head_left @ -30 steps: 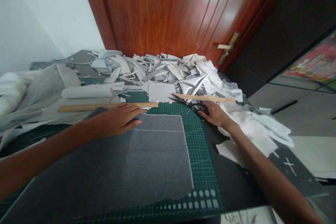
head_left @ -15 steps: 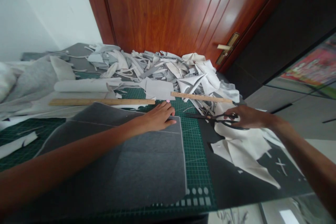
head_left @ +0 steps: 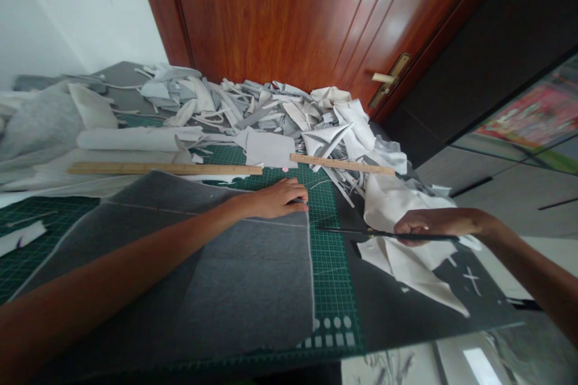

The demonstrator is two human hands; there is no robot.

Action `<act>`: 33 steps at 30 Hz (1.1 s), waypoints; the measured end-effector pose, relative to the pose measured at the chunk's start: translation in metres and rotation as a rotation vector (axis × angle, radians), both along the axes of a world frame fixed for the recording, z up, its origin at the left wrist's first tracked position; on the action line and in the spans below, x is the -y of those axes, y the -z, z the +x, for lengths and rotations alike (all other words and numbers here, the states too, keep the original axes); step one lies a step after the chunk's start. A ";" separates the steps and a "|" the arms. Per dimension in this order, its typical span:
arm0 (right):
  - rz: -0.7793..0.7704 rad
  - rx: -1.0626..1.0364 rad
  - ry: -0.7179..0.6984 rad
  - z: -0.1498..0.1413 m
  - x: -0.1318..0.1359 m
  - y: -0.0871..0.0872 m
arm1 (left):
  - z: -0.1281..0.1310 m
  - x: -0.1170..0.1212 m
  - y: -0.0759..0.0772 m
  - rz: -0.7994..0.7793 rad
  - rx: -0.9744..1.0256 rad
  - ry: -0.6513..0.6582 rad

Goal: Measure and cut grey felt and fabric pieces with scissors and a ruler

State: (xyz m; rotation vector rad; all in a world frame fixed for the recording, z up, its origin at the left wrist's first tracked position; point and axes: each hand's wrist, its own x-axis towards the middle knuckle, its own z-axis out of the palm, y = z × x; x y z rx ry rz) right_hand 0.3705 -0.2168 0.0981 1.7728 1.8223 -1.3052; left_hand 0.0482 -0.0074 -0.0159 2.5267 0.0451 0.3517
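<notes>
A large grey cloth piece with pale edges lies over the green cutting mat. My left hand is at the cloth's far right corner, fingers curled and thumb closed against them on its edge. To the right, my right hand grips black scissors by the handles. Their blades look closed and point left, tips over the mat, apart from the cloth. Under and around the scissors lie white fabric offcuts.
A wooden ruler lies beyond the cloth, and a shorter ruler lies right of it. Heaped scraps fill the back edge by the wooden door. A white roll and more fabric are at left.
My left hand has slid right to the cloth's corner, its fingers drawing together. My right hand has brought the scissors nearer me and turned them edge-on, closing the handles.
</notes>
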 end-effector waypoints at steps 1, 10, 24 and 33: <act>-0.046 -0.018 0.000 0.000 -0.002 0.003 | -0.001 0.000 0.000 -0.031 0.005 0.005; -0.160 -0.138 -0.040 -0.005 -0.028 0.028 | 0.003 -0.005 0.002 -0.170 -0.001 0.028; -0.137 -0.159 -0.165 -0.031 -0.052 0.035 | 0.005 -0.002 0.002 -0.302 0.020 0.020; -0.137 -0.218 -0.119 -0.047 -0.055 0.032 | 0.006 -0.001 0.002 -0.300 0.037 -0.001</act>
